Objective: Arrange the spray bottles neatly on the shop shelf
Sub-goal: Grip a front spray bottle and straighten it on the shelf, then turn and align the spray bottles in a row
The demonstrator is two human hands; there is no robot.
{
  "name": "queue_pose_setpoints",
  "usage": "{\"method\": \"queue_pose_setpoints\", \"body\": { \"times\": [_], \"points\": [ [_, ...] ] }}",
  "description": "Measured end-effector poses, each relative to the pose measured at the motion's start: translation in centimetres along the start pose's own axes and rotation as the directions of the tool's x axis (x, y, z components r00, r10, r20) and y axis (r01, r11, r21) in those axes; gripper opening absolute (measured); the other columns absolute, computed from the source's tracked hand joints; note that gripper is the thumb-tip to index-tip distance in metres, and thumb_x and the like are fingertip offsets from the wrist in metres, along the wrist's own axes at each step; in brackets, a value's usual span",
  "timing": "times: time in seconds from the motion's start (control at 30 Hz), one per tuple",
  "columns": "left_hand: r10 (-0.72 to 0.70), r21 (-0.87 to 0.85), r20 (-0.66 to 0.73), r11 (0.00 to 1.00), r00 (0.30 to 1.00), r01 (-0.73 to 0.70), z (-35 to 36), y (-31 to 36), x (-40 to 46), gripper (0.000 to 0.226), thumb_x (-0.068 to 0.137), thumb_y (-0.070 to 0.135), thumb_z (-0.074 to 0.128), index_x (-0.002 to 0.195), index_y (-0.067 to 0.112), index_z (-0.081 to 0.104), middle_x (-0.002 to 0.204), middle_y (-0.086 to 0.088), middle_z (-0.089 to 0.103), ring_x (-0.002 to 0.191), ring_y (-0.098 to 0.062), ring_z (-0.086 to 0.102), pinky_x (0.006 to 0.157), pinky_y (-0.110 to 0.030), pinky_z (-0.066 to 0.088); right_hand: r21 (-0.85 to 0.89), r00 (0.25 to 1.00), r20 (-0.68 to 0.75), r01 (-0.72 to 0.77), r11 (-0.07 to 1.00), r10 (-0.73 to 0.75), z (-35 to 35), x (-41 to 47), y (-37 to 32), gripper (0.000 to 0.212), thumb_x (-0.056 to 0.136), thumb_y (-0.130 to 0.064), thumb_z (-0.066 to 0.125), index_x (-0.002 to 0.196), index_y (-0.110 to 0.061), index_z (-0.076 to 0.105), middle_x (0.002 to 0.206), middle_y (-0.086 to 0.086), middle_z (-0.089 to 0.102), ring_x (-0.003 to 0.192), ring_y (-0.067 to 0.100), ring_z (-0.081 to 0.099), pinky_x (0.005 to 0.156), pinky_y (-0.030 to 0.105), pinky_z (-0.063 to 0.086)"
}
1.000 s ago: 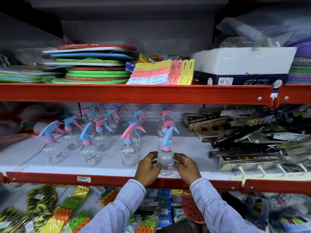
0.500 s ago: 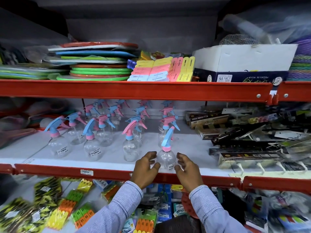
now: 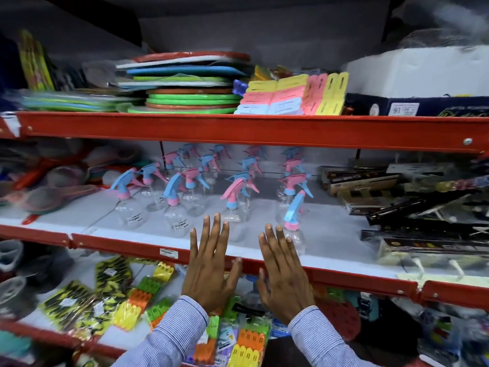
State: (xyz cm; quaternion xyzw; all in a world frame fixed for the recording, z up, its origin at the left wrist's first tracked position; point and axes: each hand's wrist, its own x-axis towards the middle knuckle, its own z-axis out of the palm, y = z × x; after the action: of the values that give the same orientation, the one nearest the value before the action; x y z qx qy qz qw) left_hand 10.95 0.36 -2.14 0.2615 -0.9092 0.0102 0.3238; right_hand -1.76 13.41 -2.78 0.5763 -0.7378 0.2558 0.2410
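Both hands flat and empty, left hand and right hand apart at lower centre: grip the front bottle low, nudge it level with its neighbours

The spray bottles are set on the middle shelf, in rows running from its front towards the back. One bottle is placed furthest forward, at the right end of the group. The left hand and right hand are held side by side before the shelf's front edge. Boxed goods are stacked to the right of the bottles, and stacked mats are laid on the shelf above.
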Motion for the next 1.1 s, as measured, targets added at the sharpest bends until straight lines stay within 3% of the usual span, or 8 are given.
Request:
{"method": "queue_pose_setpoints", "body": {
  "times": [0.2, 0.4, 0.5, 0.6, 0.67, 0.8, 1.1],
  "points": [
    [-0.016, -0.037, 0.050, 0.999, 0.999, 0.018, 0.9, -4.6, 1.3, 0.075, 0.093, 0.049, 0.032, 0.153, 0.012, 0.005, 0.164, -0.010, 0.000, 0.152, -0.023, -0.007, 0.121, -0.052, 0.007, 0.021, 0.997, 0.067, -0.028, 0.999, 0.026, 3.8, 3.7, -2.3, 0.072, 0.086, -0.021, 0.045, 0.149, -0.011, 0.013, 0.160, 0.007, 0.011, 0.149, 0.020, 0.005, 0.119, 0.040, 0.013],
    [0.001, -0.318, 0.084, 0.948, 0.996, 0.026, 2.5, -7.7, 3.6, 0.076, 0.092, 0.048, 0.033, 0.153, 0.013, 0.006, 0.164, -0.006, 0.003, 0.152, -0.016, 0.002, 0.124, -0.035, 0.009, 0.185, 0.934, 0.108, -0.356, 0.916, 0.342, 7.2, 7.5, -3.0, 0.070, 0.087, -0.026, 0.040, 0.149, -0.012, 0.010, 0.161, 0.006, 0.008, 0.148, 0.017, 0.004, 0.122, 0.035, 0.013],
    [-0.019, -0.473, 0.180, 0.875, 0.984, 0.103, 2.6, -8.1, 5.4, 0.076, 0.093, 0.041, 0.043, 0.153, 0.012, 0.007, 0.164, -0.008, 0.010, 0.151, -0.019, 0.014, 0.119, -0.025, 0.012, 0.291, 0.843, 0.210, -0.537, 0.792, 0.495, 7.5, 10.0, -3.1, 0.068, 0.090, -0.019, 0.045, 0.149, -0.009, 0.012, 0.157, 0.013, 0.021, 0.144, 0.026, 0.024, 0.115, 0.029, 0.023],
    [-0.050, -0.548, 0.297, 0.809, 0.954, 0.213, 2.6, -7.8, 7.4, 0.074, 0.091, 0.023, 0.056, 0.150, 0.005, 0.016, 0.157, -0.014, 0.030, 0.143, -0.027, 0.034, 0.106, -0.015, 0.021, 0.350, 0.748, 0.295, -0.664, 0.661, 0.595, 7.5, 11.7, -2.5, 0.063, 0.090, -0.013, 0.048, 0.147, -0.012, 0.023, 0.146, 0.014, 0.045, 0.130, 0.029, 0.047, 0.103, 0.024, 0.035],
    [-0.051, -0.580, 0.329, 0.777, 0.943, 0.245, 2.4, -7.8, 8.1, 0.069, 0.087, 0.017, 0.059, 0.147, 0.006, 0.027, 0.148, -0.015, 0.045, 0.134, -0.030, 0.047, 0.097, -0.012, 0.028, 0.368, 0.726, 0.318, -0.687, 0.627, 0.609, 7.6, 12.2, -2.5, 0.058, 0.088, -0.009, 0.048, 0.144, -0.015, 0.033, 0.140, 0.011, 0.052, 0.125, 0.026, 0.052, 0.101, 0.023, 0.037],
    [-0.062, -0.624, 0.355, 0.727, 0.933, 0.286, 2.6, -8.1, 8.3, 0.060, 0.076, 0.024, 0.054, 0.135, 0.020, 0.044, 0.128, -0.004, 0.066, 0.118, -0.024, 0.061, 0.098, -0.028, 0.047, 0.434, 0.720, 0.319, -0.689, 0.580, 0.617, 7.3, 12.0, -2.4, 0.050, 0.085, -0.002, 0.047, 0.133, -0.016, 0.048, 0.128, 0.010, 0.062, 0.116, 0.026, 0.059, 0.098, 0.025, 0.043],
    [-0.122, -0.678, 0.284, 0.675, 0.951, 0.290, 1.9, -7.5, 5.7, 0.051, 0.085, 0.011, 0.060, 0.135, 0.014, 0.048, 0.127, -0.001, 0.063, 0.115, -0.016, 0.061, 0.098, -0.025, 0.045, 0.476, 0.766, 0.321, -0.638, 0.605, 0.557, 6.1, 9.6, -2.7, 0.045, 0.089, -0.005, 0.049, 0.134, -0.015, 0.049, 0.133, 0.005, 0.059, 0.118, 0.018, 0.058, 0.101, 0.024, 0.042]
  ]
}}
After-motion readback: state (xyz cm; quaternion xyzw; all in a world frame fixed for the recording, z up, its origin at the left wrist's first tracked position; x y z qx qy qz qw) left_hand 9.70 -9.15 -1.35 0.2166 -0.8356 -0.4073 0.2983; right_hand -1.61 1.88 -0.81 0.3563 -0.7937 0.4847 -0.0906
